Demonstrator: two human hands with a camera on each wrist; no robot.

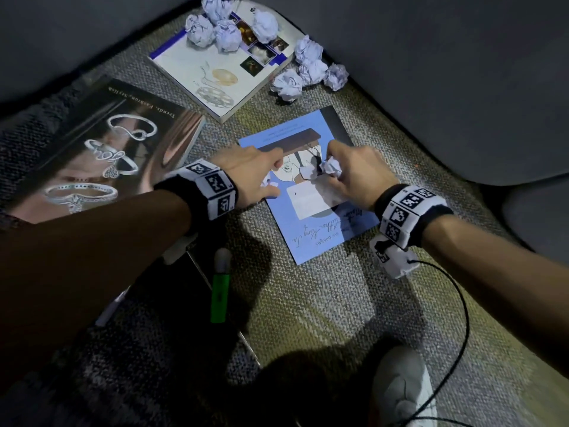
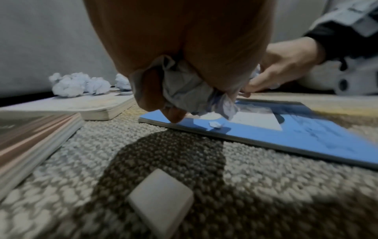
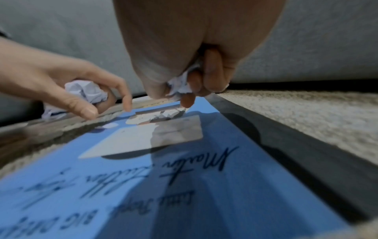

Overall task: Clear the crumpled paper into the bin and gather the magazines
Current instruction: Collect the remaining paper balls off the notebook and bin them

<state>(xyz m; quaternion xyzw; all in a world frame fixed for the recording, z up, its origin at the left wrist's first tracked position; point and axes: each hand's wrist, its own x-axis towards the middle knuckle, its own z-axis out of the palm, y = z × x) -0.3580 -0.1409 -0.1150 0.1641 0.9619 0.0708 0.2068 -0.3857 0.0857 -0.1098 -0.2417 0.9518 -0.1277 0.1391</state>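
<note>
My left hand [image 1: 272, 177] grips a wad of crumpled paper [image 2: 190, 90] just above the blue magazine [image 1: 311, 223] on the carpet. Beside it, my right hand [image 1: 331, 169] curls its fingers round another crumpled paper [image 3: 180, 85] over the same cover. A tiny paper scrap [image 2: 215, 124] lies on the blue cover. A white magazine [image 1: 221, 75] further back carries several paper balls [image 1: 215, 29], and more balls [image 1: 311, 69] lie on the carpet to its right. A dark jewellery magazine [image 1: 101, 149] lies at the left.
A grey sofa [image 1: 462, 72] curves round the back and right of the carpet. A green marker [image 1: 220, 291] and a dark flat object [image 1: 172, 303] lie near my left forearm. A white shoe [image 1: 403, 386] and a black cable [image 1: 458, 303] are at the lower right.
</note>
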